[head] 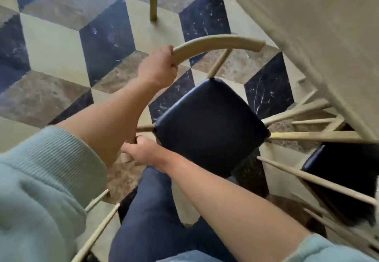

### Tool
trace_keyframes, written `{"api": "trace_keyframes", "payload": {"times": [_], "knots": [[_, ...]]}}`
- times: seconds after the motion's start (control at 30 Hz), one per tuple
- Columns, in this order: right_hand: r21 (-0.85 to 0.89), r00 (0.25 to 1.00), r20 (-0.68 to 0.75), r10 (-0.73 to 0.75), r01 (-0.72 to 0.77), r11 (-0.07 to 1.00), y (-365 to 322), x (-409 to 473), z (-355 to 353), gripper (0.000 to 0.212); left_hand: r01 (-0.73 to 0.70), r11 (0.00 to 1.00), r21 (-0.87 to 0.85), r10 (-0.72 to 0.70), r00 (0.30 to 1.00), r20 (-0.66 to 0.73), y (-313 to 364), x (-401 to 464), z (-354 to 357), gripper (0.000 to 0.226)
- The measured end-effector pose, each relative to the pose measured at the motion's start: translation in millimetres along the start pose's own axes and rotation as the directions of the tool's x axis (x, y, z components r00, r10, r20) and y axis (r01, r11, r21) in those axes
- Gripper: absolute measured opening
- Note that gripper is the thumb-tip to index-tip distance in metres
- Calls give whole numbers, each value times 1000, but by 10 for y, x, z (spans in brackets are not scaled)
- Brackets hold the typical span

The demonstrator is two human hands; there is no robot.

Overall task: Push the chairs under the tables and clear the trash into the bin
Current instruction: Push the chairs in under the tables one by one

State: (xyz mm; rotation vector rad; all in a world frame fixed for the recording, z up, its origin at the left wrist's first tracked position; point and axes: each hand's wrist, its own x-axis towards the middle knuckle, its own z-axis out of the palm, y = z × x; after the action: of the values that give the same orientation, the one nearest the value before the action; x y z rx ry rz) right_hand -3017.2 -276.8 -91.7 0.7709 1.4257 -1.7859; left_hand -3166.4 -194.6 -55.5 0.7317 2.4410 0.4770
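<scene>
At the far left we see our pale green ribbed sleeve [41,179] pushed up the forearm, over a floor [51,42] of cream, brown and dark blue marble-look tiles laid as cubes. Our left hand [156,68] is wrapped tightly round the curved wooden back rail [217,44] of the chair [209,122], fingers curled under it. The chair stands on the floor just beside the tabletop [307,26], its square dark blue padded seat smooth and faintly shiny, its frame of light round wooden rods. Lower down, our right hand [143,153] is closed on the near end of the frame beside the seat corner; what the fingers grip is hidden by the hand itself. Our dark blue jeans [151,210] cover the chair's near legs. To the right, the pale tabletop is cut off by the picture's edge and blurred. Beneath it, a second chair [344,169] with the same dark seat is only partly visible, its rods crossing confusingly with the first chair's.
</scene>
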Motion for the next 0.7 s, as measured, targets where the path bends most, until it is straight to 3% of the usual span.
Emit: {"api": "trace_keyframes", "payload": {"times": [0.07, 0.17, 0.23, 0.4, 0.47, 0.53, 0.63, 0.7], "knots": [[139, 992, -94, 79, -66, 988, -23, 107, 181, 71, -88, 993, 81, 81, 994, 76, -57, 134, -72, 39], [213, 976, -197, 89, -46, 976, -41, 241, 380, 35, -131, 990, 51, 123, 984, 132, -258, 192, -178, 32], [173, 979, -191, 70, -37, 984, -160, 285, 393, 26, -100, 995, 10, 99, 990, 97, -373, 210, -301, 30], [-144, 992, -126, 21, -39, 989, -345, 331, 386, 27, 93, 993, -80, -95, 995, -26, -919, 266, -691, 32], [-262, 993, -114, 2, -32, 965, -405, 271, 269, 32, 169, 979, -115, -179, 980, -86, -1062, 258, -773, 36], [-367, 994, -101, -37, -3, 930, -402, 185, 70, 24, 278, 947, -164, -297, 949, -108, -1181, 209, -832, 40], [-566, 979, -185, -89, -32, 824, -279, -60, -409, 18, 444, 844, -300, -482, 874, -64, -1176, 137, -882, 47], [-701, 964, -232, -130, -73, 710, -174, -236, -801, 17, 490, 795, -356, -513, 858, 35, -1057, 108, -834, 39]]}}
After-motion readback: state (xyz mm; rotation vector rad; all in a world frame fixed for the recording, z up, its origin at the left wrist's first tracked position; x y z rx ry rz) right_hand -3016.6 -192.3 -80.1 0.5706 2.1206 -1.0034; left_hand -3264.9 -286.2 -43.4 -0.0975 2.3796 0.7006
